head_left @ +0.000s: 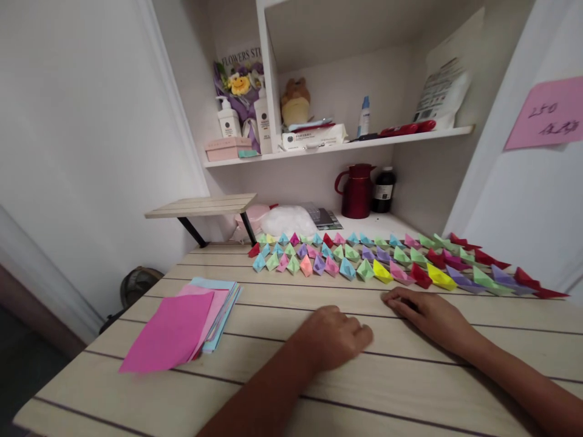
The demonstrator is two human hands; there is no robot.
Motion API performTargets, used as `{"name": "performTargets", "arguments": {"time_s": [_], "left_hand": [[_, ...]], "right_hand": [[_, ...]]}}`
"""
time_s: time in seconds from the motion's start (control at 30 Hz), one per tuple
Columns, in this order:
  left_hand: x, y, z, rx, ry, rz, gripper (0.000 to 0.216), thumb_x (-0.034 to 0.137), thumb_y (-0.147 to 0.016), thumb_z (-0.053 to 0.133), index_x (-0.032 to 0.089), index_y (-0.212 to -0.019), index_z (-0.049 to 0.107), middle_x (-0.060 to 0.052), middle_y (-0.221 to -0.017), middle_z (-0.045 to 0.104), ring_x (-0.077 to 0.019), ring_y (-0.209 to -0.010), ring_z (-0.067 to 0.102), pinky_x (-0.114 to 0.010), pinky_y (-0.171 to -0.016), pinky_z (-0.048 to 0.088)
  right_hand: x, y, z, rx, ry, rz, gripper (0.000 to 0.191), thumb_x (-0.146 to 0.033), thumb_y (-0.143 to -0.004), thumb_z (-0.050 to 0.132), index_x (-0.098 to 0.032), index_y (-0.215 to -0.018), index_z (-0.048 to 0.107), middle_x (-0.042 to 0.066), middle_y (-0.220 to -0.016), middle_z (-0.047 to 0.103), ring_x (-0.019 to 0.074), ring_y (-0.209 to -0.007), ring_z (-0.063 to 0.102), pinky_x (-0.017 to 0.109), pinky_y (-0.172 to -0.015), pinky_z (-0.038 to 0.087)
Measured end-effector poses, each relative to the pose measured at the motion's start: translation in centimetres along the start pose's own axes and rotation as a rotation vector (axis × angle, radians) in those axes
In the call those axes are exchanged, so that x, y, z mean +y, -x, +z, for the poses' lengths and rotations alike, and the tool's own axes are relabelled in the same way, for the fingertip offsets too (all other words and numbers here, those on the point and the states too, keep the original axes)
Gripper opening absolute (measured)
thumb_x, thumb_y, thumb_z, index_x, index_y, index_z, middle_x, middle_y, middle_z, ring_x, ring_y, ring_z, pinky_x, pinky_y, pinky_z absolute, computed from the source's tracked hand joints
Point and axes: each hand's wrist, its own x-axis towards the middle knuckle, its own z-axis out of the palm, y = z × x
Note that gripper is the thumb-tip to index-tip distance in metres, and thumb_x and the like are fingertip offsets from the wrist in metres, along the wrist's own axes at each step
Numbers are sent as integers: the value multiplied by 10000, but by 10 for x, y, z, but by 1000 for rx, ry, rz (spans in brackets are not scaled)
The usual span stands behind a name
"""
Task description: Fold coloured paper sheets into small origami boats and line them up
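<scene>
My left hand [337, 337] hovers over or rests on the slatted wooden table [364, 400], its fingers curled into a loose fist and slightly blurred. No object shows in it. My right hand [421, 309] lies low over the table to the right, fingers loosely bent, with a gap beside the thumb and nothing visible in it. Just beyond its fingertips stand rows of small folded paper boats in many colours, among them a yellow boat [381, 272] and a red boat [419, 276]. To the left of my left hand lies a stack of coloured paper sheets, with a magenta sheet [168, 332] on top.
A small raised shelf [203, 206] on black legs stands at the table's back left. Behind the boats are a white plastic bag [289, 220], a dark red jug [356, 191] and a dark bottle [383, 190]. A pink note [546, 113] hangs on the right wall.
</scene>
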Motion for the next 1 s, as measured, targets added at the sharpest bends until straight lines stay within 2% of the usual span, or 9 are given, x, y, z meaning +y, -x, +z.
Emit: {"name": "performTargets", "arguments": {"time_s": [0.1,0.2,0.33,0.47,0.57,0.67,0.77,0.9,1.0], "left_hand": [[24,-3,-5,-31,60,-40,101,145,-871,493,204,-848,571,6,-683,631,-128,-617,586,-289,-611,382],[30,2,-7,-47,99,-119,101,150,-852,504,213,-870,580,-5,-734,674,-142,-643,613,-294,-612,395],[16,13,-6,-93,236,-434,144,187,-832,513,232,-918,619,-15,-793,719,-161,-734,658,-283,-696,453],[-2,23,-10,-18,187,-695,271,188,-858,453,243,-1058,628,-28,-876,747,-181,-767,679,-282,-689,485],[-8,24,-14,31,168,-833,295,179,-852,439,255,-1052,643,-22,-830,752,-183,-721,684,-270,-651,486],[-9,23,-15,58,167,-914,288,169,-821,464,264,-1009,660,-20,-787,750,-191,-708,688,-263,-634,478],[-10,23,-15,70,176,-976,298,161,-820,457,262,-1004,668,-28,-742,741,-199,-689,687,-264,-621,466],[-11,23,-14,85,197,-1028,313,161,-846,430,264,-1015,672,-40,-756,742,-200,-719,690,-263,-634,453],[-12,23,-13,98,215,-1050,322,156,-853,423,272,-1020,672,-33,-768,746,-190,-730,689,-257,-654,448]], "right_hand": [[2,1,2,4,5,3,377,-508,-902,415,-275,-1026,684,19,-1003,737,234,-871,675,328,-776,499],[3,2,6,17,41,-2,366,-513,-894,423,-289,-1032,677,16,-1016,735,237,-872,682,306,-712,498],[-2,5,13,35,168,-9,355,-501,-899,399,-315,-1086,636,18,-1038,731,259,-878,689,305,-630,476],[-7,5,18,63,199,-43,332,-469,-894,389,-306,-1037,640,35,-985,742,268,-826,697,315,-625,470],[-6,2,20,83,183,-57,341,-476,-895,369,-307,-1033,630,48,-955,744,280,-802,698,334,-625,469],[-6,0,21,91,170,-65,316,-462,-900,354,-320,-1024,607,47,-981,741,287,-821,696,349,-626,461],[-9,-1,21,92,161,-43,281,-426,-902,341,-308,-954,591,47,-923,744,284,-806,693,356,-626,445],[-10,-3,21,121,261,39,324,-408,-919,275,-256,-918,562,82,-828,731,304,-742,687,360,-573,409],[-9,-7,23,136,316,68,328,-400,-909,300,-231,-894,580,104,-805,721,320,-736,686,351,-551,387]]}}
